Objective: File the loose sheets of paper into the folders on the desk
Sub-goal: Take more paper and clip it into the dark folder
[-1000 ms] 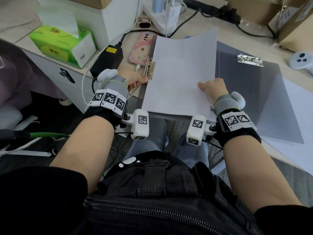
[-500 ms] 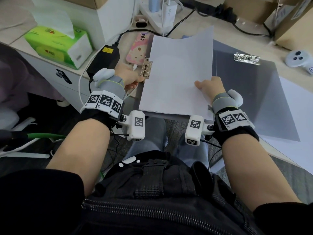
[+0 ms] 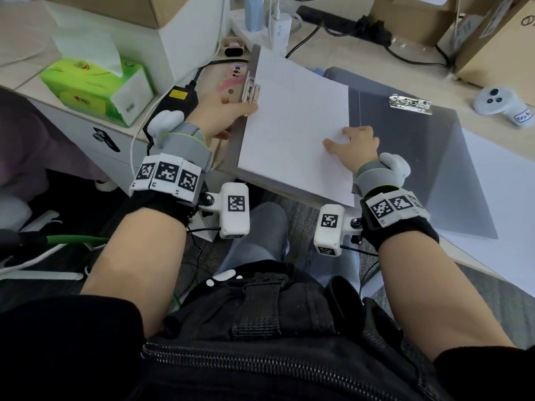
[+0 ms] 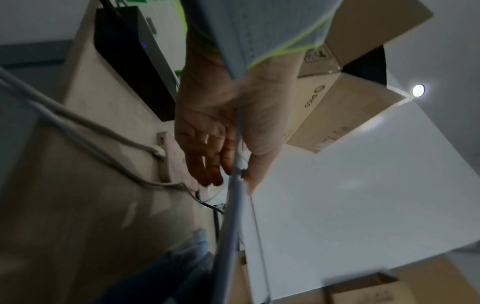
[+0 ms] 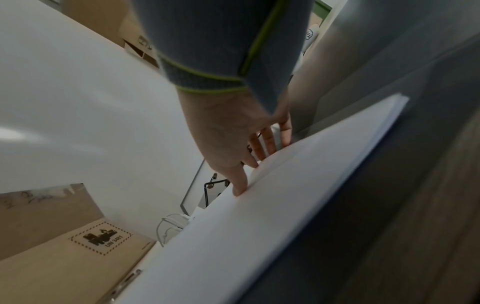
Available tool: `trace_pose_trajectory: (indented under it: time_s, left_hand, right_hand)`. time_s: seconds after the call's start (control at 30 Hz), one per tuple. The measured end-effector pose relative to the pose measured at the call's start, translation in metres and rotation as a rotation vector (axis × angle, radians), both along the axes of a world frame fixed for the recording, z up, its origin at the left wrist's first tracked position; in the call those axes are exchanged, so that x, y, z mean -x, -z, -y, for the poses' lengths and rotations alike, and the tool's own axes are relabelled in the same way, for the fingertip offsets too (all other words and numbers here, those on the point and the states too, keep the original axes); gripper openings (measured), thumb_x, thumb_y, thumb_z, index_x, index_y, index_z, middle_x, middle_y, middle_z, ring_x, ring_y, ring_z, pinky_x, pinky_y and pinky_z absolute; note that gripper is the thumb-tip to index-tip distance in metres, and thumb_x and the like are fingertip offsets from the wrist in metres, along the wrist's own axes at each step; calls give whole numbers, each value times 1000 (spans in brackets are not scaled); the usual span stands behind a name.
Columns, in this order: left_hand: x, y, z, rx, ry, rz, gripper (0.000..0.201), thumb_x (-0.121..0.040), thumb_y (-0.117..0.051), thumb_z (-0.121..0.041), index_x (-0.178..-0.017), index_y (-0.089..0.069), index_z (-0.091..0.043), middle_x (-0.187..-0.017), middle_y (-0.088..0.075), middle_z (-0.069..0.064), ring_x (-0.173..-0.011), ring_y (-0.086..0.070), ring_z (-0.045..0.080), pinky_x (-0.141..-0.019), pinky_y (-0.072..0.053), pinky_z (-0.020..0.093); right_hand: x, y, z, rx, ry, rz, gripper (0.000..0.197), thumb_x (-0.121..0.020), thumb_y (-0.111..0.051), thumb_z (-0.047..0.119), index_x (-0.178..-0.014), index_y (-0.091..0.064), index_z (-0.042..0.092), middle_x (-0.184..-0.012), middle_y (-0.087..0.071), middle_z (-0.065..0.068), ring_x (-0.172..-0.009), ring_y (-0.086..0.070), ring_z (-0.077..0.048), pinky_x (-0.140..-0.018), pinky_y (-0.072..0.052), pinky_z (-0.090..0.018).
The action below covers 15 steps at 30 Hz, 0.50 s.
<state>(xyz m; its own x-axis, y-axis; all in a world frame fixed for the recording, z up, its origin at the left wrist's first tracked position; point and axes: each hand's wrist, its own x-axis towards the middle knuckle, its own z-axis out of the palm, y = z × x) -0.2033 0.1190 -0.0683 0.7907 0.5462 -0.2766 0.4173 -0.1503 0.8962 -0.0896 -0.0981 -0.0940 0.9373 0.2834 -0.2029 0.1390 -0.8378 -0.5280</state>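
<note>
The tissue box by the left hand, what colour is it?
Bright green tissue box with a white end, clearest in the head view.

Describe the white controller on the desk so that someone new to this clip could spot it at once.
Start at the dark open folder to the right of the white sheets. Look past its far right corner, toward the cardboard boxes: the white controller lies alone on the bare desk. Three dark buttons on its round face and a small handwritten label on its grip set it apart from the shiny metal clip.
</note>
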Motion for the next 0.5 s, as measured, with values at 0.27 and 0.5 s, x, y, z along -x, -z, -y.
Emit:
trace_pose_trajectory:
  time_s: [0.27, 0.5]
  left_hand:
    - [-2, -54, 45, 224, 24, 398, 16, -90, -59, -31, -79, -51, -23, -77, -56, -5, -45, -52, 2, -40, -38, 14]
    - [-16, -83, 94, 231, 232, 584, 8, -97, -46, -28, -99, -52, -23, -95, -59, -5, -69, -63, 4, -55, -52, 23]
  right_hand:
    - [5, -29, 22, -203, -101, -115, 51, -90, -55, 41, -134, -50, 15, -143, -47, -7, -126, -49, -24, -96, -46, -34]
    - [24, -72, 47, -470, -193, -199, 47, -91, -53, 45, -130, -54, 18, -129, -56, 1, -116, -55, -18, -91, -55, -38]
